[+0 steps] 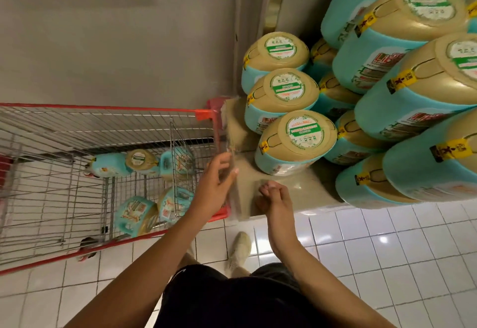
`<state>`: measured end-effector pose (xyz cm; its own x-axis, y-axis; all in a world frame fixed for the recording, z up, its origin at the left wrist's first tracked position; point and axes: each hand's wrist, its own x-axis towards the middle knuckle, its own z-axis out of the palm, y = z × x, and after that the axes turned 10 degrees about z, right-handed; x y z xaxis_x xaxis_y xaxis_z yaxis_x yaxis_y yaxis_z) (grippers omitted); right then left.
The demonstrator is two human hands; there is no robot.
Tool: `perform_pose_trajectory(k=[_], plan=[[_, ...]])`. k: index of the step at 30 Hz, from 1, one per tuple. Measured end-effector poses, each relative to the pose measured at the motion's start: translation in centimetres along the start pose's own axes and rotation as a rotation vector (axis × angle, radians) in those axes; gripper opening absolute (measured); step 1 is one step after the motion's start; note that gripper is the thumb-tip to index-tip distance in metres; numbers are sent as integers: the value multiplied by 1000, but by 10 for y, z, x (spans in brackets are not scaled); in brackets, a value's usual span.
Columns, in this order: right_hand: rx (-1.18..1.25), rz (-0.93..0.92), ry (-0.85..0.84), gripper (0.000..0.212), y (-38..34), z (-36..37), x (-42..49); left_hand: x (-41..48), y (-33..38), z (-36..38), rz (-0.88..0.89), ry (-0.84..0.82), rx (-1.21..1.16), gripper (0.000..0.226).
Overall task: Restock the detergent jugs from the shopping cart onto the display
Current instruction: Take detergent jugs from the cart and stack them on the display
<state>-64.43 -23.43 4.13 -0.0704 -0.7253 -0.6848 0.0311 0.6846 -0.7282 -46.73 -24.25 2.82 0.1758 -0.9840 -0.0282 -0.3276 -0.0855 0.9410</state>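
Several teal detergent jugs (117, 164) with tan caps lie on their sides in the red wire shopping cart (103, 107) at the left. On the right, the beige display platform (304, 189) carries stacked jugs of the same kind, the nearest display jug (296, 141) standing at its front corner. My left hand (215, 185) hovers between the cart's right rim and the platform's corner, fingers relaxed and holding nothing. Over the platform's front edge, just in front of the nearest jug, my right hand (273, 197) has its fingers curled and is empty.
A tall stack of jugs (413, 95) fills the right side up to the top of the view. A grey wall (116, 43) runs behind the cart. White floor tiles (387, 245) lie below, with my shoe (241, 249) near the platform's base.
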Motion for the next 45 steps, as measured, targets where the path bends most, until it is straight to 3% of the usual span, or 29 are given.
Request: perform_pose_trajectory(k=[2,12,22,26,32,36,40,45], plan=[[-56,0,-34,17,0,17,-3,-16,-13,-23,-25,48,-5,30],[-294,41,-272,17,1,141,-12,-101,-90,-133,-222,423,-86,19],[-495,202,-443,28,43,303,5,-127,-149,-245,-450,551,-97,18],[-584,238,-469,18,70,364,23,-120,-197,-286,-608,511,-101,25],[-870,225,-484,24,129,448,86,-96,-303,-327,-854,442,-179,29],[-1142,135,-586,31,180,490,148,-87,-389,-332,-941,315,-133,30],[-1308,30,-490,18,233,530,210,-83,-476,-332,-1050,201,-30,31],[-1571,79,-498,35,306,548,285,-83,-567,-312,-1147,151,28,27]])
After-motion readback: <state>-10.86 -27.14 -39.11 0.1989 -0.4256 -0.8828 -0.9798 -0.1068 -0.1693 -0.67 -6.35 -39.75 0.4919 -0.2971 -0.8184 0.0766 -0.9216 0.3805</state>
